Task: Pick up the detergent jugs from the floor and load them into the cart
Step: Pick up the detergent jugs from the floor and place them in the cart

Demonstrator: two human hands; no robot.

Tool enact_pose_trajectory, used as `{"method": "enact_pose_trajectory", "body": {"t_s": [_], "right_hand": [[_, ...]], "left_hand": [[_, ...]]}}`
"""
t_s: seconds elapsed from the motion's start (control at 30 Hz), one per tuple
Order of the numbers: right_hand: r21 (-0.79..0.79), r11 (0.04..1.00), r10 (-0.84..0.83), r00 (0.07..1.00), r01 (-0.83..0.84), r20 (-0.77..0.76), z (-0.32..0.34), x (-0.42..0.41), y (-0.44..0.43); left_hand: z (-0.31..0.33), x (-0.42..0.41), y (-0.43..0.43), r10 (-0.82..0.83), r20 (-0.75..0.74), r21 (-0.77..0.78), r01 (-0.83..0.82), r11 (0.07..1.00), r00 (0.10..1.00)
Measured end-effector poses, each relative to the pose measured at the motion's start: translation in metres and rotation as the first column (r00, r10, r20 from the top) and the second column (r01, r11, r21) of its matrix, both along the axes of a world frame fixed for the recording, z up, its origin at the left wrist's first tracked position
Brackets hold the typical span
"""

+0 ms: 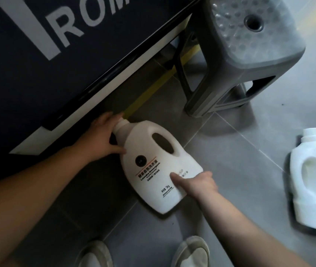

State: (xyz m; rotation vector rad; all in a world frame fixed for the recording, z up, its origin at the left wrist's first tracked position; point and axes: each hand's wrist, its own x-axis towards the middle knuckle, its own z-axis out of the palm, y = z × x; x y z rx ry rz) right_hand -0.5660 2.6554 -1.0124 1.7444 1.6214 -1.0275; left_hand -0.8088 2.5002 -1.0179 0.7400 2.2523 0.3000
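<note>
Hands hold one white jug between them, the left hand wrapped round its neck and the right hand gripping its bottom with the thumb on the label, while a second jug lies on the floor well off to the right of that hand.

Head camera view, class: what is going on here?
A person grips a white detergent jug low beside the dark cart: left hand round its neck, right hand at its base, thumb on the label. A second jug lies on the floor to the right, near a grey stool. Neither is loaded yet.
</note>
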Motion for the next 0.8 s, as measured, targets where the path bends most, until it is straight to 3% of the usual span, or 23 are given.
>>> {"method": "enact_pose_trajectory", "body": {"t_s": [0.07, 0.13, 0.23, 0.37, 0.63, 0.8], "right_hand": [[0.128, 0.979, 0.169, 0.982, -0.157, -0.084, 0.002, -0.008, 0.013], [0.2, 0.934, 0.338, 0.914, -0.297, -0.224, 0.008, -0.028, 0.028], [0.109, 0.893, 0.445, 0.823, -0.436, -0.354, 0.009, -0.064, 0.049], [0.0, 0.844, 0.509, 0.8, -0.537, -0.316, -0.008, -0.092, 0.056], [-0.029, 0.908, 0.379, 0.851, -0.417, -0.363, -0.025, -0.09, 0.049], [-0.03, 0.94, 0.302, 0.871, -0.339, -0.388, -0.025, -0.086, 0.045]], "left_hand": [[-0.01, 0.011, -0.007, 0.411, 0.182, -0.039, -0.411, 0.911, 0.893], [-0.02, 0.032, -0.015, 0.66, 0.341, -0.15, -0.654, 0.742, 0.67], [-0.032, 0.067, -0.024, 0.716, 0.596, -0.209, -0.791, 0.575, 0.363], [-0.051, 0.095, -0.023, 0.699, 0.705, -0.28, -0.859, 0.428, 0.119], [-0.076, 0.106, -0.019, 0.654, 0.756, -0.257, -0.913, 0.318, 0.015], [-0.07, 0.105, -0.016, 0.656, 0.753, -0.201, -0.932, 0.301, 0.049]]}}
